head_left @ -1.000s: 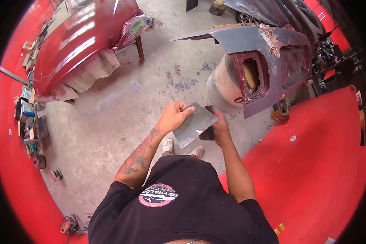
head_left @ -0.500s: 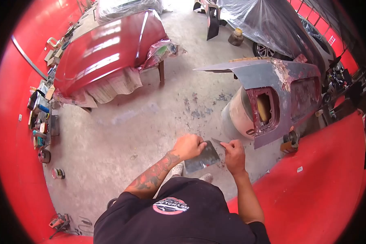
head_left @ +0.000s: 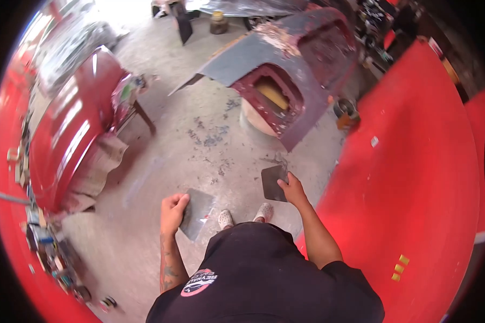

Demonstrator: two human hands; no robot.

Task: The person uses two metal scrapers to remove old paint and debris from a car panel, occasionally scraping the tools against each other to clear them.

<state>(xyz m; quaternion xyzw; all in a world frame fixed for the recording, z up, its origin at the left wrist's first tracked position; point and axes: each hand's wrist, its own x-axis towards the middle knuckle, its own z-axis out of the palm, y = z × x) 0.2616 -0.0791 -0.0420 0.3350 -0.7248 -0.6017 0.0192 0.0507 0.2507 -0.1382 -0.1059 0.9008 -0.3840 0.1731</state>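
My left hand (head_left: 173,212) grips the edge of a thin grey mixing plate (head_left: 198,210), fingers curled and thumb on top. A small red smear marks the plate's surface. Off to the right, my right hand (head_left: 292,189) pinches a dark, flat putty spreader (head_left: 272,183) by its corner. The two tools are apart, with my shoes (head_left: 226,218) showing between and below them. Ahead of my right hand, a grey and maroon car trunk lid (head_left: 302,75) rests on a pale drum (head_left: 256,119). Rough, chipped filler covers its upper ridge.
A glossy red hood (head_left: 73,126) with masking paper (head_left: 103,159) sits on a stand at left. Cans and tools line the left wall. The low red wall (head_left: 399,161) runs along my right. A jar (head_left: 219,22) stands on the floor ahead.
My hands have separated: the left moved left with the plate, the right holds the spreader farther out, turned flat to view. My view has swung right toward the trunk lid.
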